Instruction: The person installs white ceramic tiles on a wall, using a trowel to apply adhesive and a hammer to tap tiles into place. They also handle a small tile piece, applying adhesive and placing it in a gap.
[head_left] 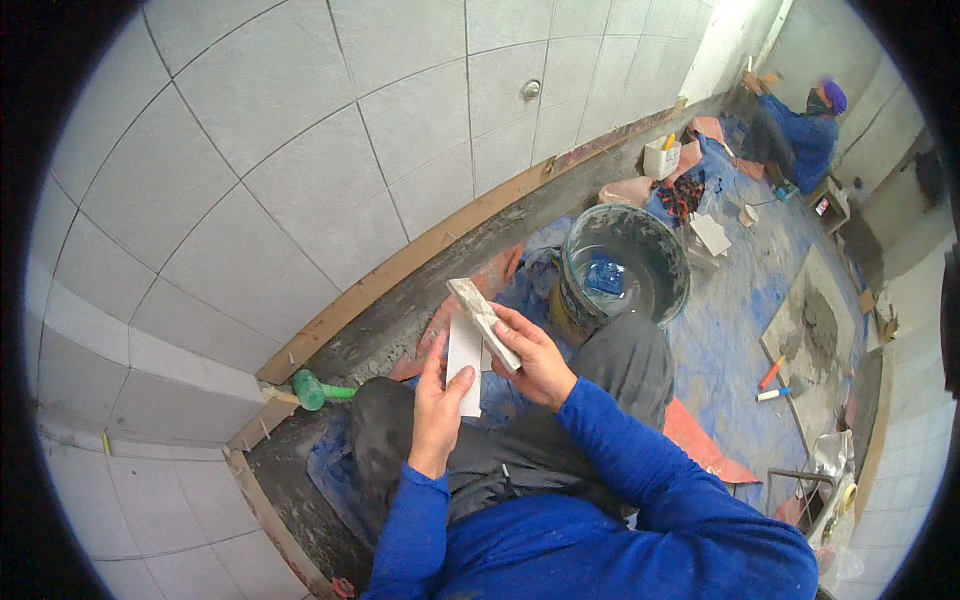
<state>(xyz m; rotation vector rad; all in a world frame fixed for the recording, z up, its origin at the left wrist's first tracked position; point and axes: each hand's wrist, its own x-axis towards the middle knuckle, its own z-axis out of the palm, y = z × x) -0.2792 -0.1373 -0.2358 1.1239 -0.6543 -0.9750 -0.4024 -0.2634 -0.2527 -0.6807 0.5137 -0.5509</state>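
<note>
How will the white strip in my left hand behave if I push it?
The white strip seems stiff, since its long edges look straight in the left hand. Being narrow, it is probably light. Its slim, flat shape suggests it could snap under pressure.

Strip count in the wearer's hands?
2: a white strip in the left hand, a dirt-smeared strip in the right hand. Any tucked behind the fingers would be hidden.
</note>
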